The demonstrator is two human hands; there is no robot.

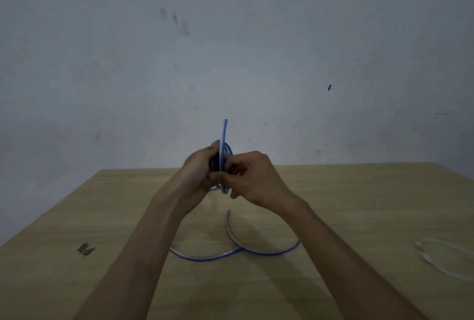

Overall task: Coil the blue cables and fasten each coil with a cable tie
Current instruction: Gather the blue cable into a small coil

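A small coil of blue cable point(223, 155) is held upright above the wooden table point(128, 204), seen edge-on between both hands. My left hand point(198, 168) grips the coil from the left side. My right hand point(247, 176) pinches the coil from the right, fingers closed on the strands. One cable end sticks up above the coil. The loose rest of the cable point(230, 250) lies on the table below in two curved loops, partly hidden by my forearms. White cable ties point(441, 258) lie at the table's right edge.
A small dark object point(86, 249) sits on the table at the left. A bluish-grey wall point(230, 50) rises behind the table's far edge.
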